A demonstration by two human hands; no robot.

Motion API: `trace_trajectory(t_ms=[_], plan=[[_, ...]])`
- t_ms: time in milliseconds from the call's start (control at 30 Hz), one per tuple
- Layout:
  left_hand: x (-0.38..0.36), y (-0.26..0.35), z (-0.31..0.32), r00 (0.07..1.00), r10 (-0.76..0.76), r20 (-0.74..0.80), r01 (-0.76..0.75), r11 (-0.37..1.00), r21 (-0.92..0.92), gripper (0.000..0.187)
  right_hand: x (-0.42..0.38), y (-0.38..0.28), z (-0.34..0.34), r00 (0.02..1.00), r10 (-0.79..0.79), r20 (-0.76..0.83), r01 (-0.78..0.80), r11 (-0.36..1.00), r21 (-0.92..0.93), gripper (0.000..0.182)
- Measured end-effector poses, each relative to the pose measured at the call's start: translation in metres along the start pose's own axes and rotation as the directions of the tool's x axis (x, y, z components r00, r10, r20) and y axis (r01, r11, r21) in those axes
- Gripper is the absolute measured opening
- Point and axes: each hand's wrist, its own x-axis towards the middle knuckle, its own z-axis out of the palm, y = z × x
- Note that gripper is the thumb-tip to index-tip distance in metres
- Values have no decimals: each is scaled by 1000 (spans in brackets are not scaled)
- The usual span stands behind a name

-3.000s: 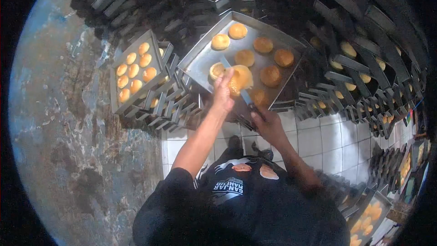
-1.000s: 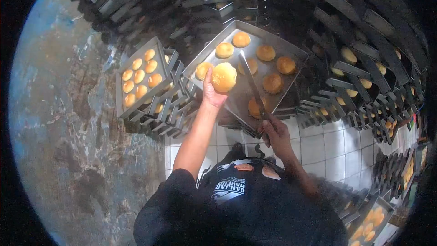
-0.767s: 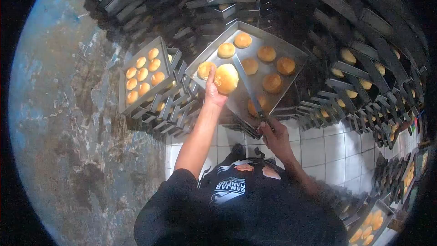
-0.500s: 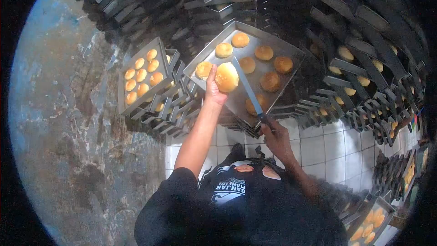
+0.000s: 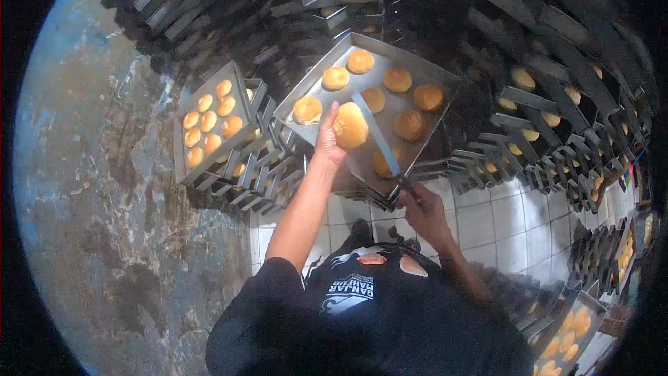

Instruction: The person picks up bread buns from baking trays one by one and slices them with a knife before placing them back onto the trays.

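Over the near-L part of the tray (image 5: pixel 407 57), bun (image 5: pixel 351 125) sits in L hand (image 5: pixel 330 141), half-curled w/ thumb along bun's L edge, other fingers hidden; knife (image 5: pixel 378 132) just R of bun, contact unclear, long axis slanting tip up-L to handle down-R; R hand (image 5: pixel 420 203) closed round handle, so L hand's nearer bun; other buns (image 5: pixel 408 125) in tray beyond

White square tiles (image 5: pixel 504 219) underfoot here, dark lines between them, catching a bright splash of light (image 5: pixel 534 203) over on the right! Left side, a big mottled surface (image 5: pixel 104 202), grey-brown with blue patches, scuffed and peeling; wall or floor, can't tell. And up top, dark metal stacks (image 5: pixel 306 8) crowd round, sinking into deep shadow.
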Motion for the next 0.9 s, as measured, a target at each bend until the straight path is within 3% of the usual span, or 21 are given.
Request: trace_trajectory(t_ms=[67,133,167,233,367,433,467,533,600,700,800,867,900], plan=[[-7,2,5,1000,-18,9,18,999,27,40,-1,2,1,996,84,25,-84,996,-9,24],[-12,-13,9,999,45,-5,-42,966,256,36,6,-5,2,1000,7,-11,-6,997,71,25],[-12,-20,9,999,22,41,-32,966,255,34,15,-7,0,1000,14,-20,-13,998,69,25],[-6,-21,8,999,-8,53,-4,974,226,32,35,-9,-2,993,-116,-22,113,988,-107,25],[5,2,-8,997,-28,65,17,987,157,28,13,-3,-7,994,-94,47,97,993,-68,27],[-5,8,-7,996,-20,93,-1,976,217,28,-5,-21,-13,973,205,109,-214,974,71,26],[-10,9,-7,993,-33,112,0,959,285,27,-1,-18,-12,973,204,112,-212,975,71,26],[-14,-2,-9,989,-54,137,8,949,315,26,8,-9,-10,995,-2,101,6,999,-40,26],[-16,-12,-5,976,-120,180,45,927,373,24,24,-13,-6,993,38,112,-39,999,9,25],[-10,-9,-7,984,-86,159,28,942,334,21,28,-21,-3,993,-36,109,23,993,116,23],[-11,14,-11,984,-69,165,13,947,321,21,8,-19,-14,986,36,161,-46,997,59,20],[-17,17,-16,982,-88,167,30,948,318,22,-6,-24,-21,937,262,232,-273,962,18,22],[-18,14,-18,980,-120,157,61,940,336,21,-4,-24,-18,935,266,236,-278,961,17,22]])
